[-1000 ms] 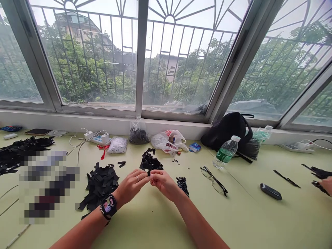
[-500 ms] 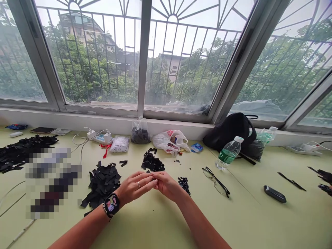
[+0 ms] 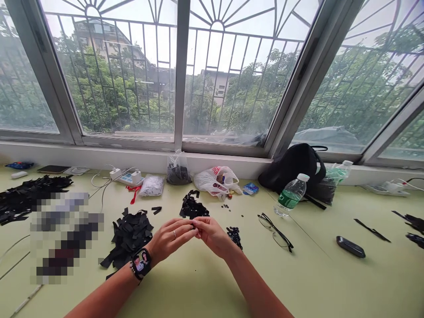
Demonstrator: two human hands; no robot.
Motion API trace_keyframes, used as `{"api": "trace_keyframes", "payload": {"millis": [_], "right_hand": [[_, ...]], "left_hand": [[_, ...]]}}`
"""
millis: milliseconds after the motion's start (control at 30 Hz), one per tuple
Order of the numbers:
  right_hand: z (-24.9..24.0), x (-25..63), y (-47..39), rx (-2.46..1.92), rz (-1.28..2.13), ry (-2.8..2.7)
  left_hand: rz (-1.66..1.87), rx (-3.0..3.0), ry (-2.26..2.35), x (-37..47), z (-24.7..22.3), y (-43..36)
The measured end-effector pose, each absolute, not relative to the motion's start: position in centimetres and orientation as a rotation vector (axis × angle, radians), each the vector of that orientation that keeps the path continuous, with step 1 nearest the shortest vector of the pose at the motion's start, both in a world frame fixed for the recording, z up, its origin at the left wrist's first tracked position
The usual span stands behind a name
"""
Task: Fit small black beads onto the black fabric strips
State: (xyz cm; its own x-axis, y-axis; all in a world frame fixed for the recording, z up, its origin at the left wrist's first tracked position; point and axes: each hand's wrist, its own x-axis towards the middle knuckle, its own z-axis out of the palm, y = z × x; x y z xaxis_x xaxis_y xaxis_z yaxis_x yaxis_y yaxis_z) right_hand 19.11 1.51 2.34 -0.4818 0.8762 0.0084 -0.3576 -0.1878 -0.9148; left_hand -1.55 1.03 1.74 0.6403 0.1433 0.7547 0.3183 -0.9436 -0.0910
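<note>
My left hand [image 3: 170,238], with a ring and a watch [image 3: 141,261], is closed, its fingertips pressed against those of my right hand [image 3: 212,235]. My right hand is closed in a pinch at the same spot. A small dark bit shows between the fingertips, but the fingers cover most of it. Left of my hands lies a heap of short black fabric strips [image 3: 132,236]. Just behind them is a smaller pile of black strips [image 3: 193,205]. A cluster of small round black buttons or snaps [image 3: 235,237] lies beside my right wrist.
Eyeglasses [image 3: 274,232], a water bottle [image 3: 291,196] and a black case [image 3: 350,247] are to the right. Plastic bags [image 3: 217,181] and a power strip [image 3: 124,178] line the window side. Another long black heap [image 3: 33,196] lies far left.
Both hands stay together at nearly the same place, with only slight finger movement. The view has shifted a little.
</note>
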Motion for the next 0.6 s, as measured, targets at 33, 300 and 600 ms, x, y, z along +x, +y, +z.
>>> {"api": "trace_keyframes", "payload": {"millis": [33, 300, 600], "right_hand": [[2.3, 19.0, 1.5, -0.688, 1.783, -1.180], [1.6, 18.5, 1.8, -0.711, 1.716, -1.199], [0.9, 18.6, 2.3, -0.908, 1.252, -1.348]], "left_hand": [[-1.197, -2.641, -0.384, -1.6, 1.6, 1.1], [-1.212, -2.614, -0.442, -1.4, 1.3, 1.4], [-1.563, -2.588, -0.927, -0.7, 1.0, 1.1]]}}
